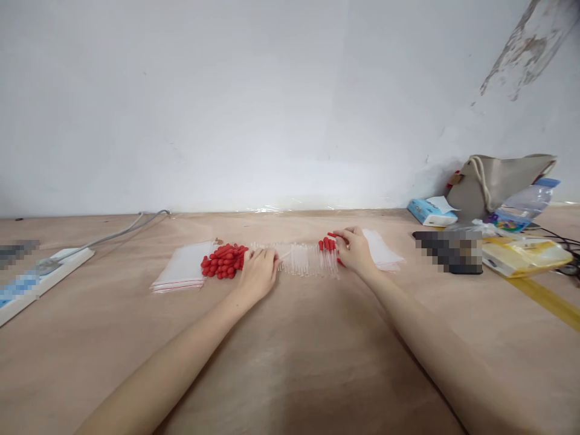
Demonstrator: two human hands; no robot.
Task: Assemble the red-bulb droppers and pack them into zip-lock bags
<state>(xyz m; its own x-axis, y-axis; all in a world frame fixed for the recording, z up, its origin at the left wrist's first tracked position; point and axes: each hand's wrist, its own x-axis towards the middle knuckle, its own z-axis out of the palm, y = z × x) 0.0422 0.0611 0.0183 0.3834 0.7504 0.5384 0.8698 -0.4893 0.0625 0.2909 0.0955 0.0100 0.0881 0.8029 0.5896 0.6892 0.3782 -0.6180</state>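
At the far middle of the table (290, 362), the left hand (257, 273) is curling loosely over clear tubes (304, 258) beside the red bulbs (224, 261); the right hand (356, 249) is pinching a red-capped dropper (334, 235). Tubes look light, slippery, likely brittle: best held mid-shaft, gently.

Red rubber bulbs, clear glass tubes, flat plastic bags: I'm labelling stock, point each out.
Red rubber bulbs (223, 261), head view, pile's middle.
Clear glass tubes (304, 260), head view, row's middle.
Flat plastic bags (183, 269), head view, left stack's top.
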